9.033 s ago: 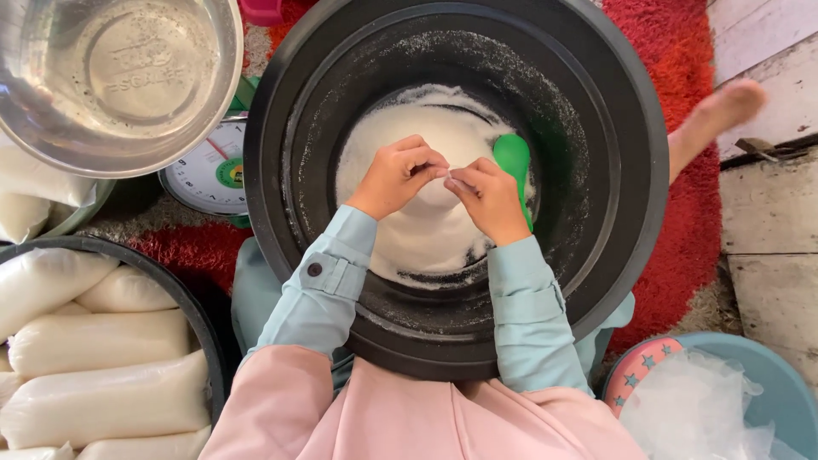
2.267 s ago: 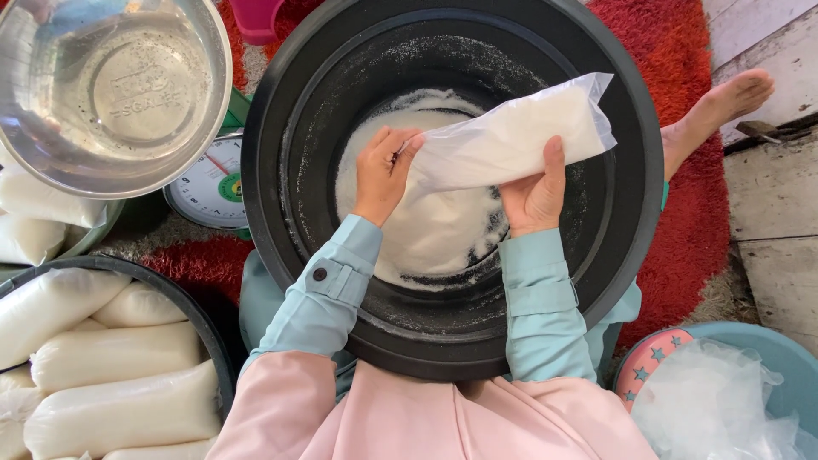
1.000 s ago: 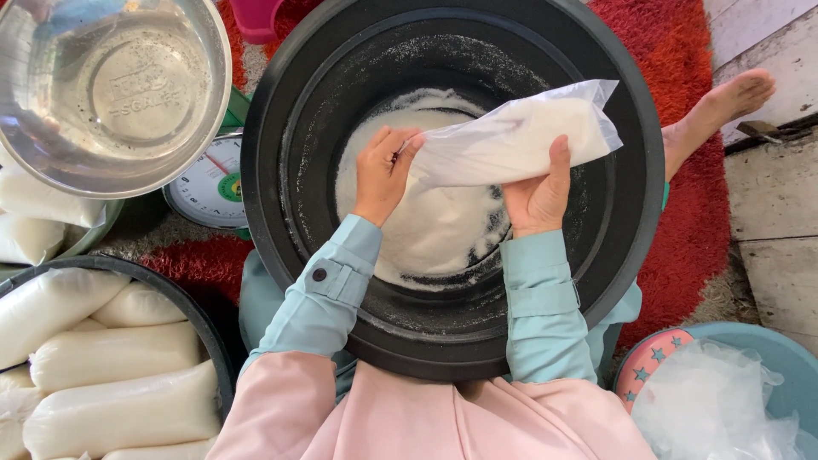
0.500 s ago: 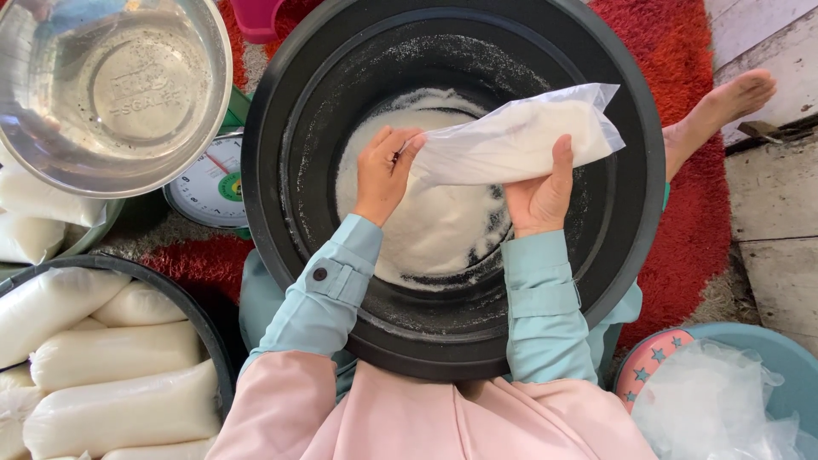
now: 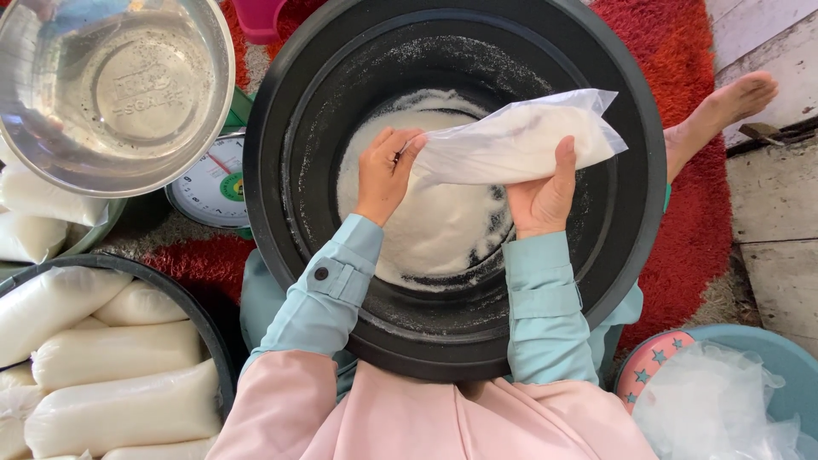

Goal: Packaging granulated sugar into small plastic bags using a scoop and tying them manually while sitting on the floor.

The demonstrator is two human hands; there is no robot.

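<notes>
A person in a pink top with pale blue sleeves holds a clear plastic bag filled with white granules over a large round black plastic tub. The left hand is closed around the bag's twisted neck, fingertips pinched at the mouth. The right hand cups the bag's middle from below, thumb pressed up its near side, fingers hidden behind it. The bag lies tilted, its loose corner rising toward the tub's far right rim, clear of the heap of white granules on the tub's floor. A shiny round steel bowl sits at upper left, partly covering the white dial of a green kitchen scale just beside the tub. At lower left, a dark round basin holds stacked filled white bags lying on their sides. A pale blue basin at lower right holds crumpled empty clear bags. A bare foot rests on the red shaggy rug beyond the tub's right rim.
</notes>
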